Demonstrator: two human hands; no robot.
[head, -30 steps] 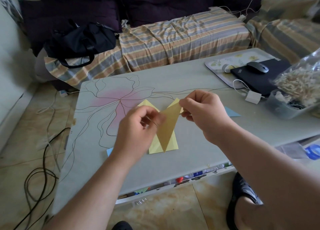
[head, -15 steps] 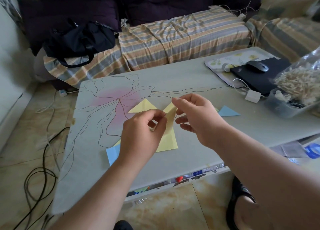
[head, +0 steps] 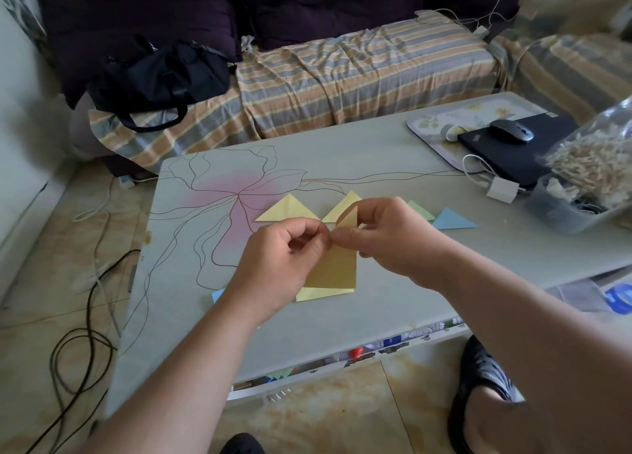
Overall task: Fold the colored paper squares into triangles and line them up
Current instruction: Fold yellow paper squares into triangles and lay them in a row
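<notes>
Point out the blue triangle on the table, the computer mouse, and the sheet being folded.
blue triangle (head: 450,220): head view, middle of its flat face.
computer mouse (head: 512,131): head view, top of its shell.
yellow sheet (head: 337,269): head view, lower flap, below the left hand (head: 284,265) and right hand (head: 393,238) pinching it.

A green triangle (head: 421,210) is mostly behind the right hand (head: 393,238); at nine o'clock, a blue sheet (head: 217,295) hides under the left wrist.

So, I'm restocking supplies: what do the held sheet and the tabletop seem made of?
Held sheet: thin matte yellow paper, by its sharp crease and the way it bends in both hands. Tabletop: smooth pale grey, perhaps laminate, with printed line art; the material is uncertain.
</notes>
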